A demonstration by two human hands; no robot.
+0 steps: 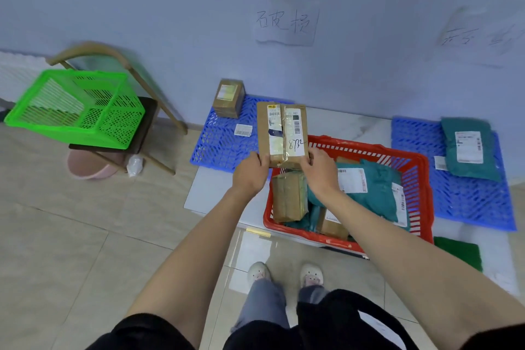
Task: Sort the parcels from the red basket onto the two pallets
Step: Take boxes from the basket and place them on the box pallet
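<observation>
Item: taped cardboard box (282, 133) marked 8732, pinched at its near end by my left hand (250, 176) and right hand (321, 170), each grip closed on it, raised between red basket (420, 179) and left blue pallet (218, 139). Risk: far end unsupported; box may tip and drop.

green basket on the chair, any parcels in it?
No. The green basket on the chair shows only bare mesh walls and floor, with no parcel inside.

Head-worn view, forward and down
</observation>
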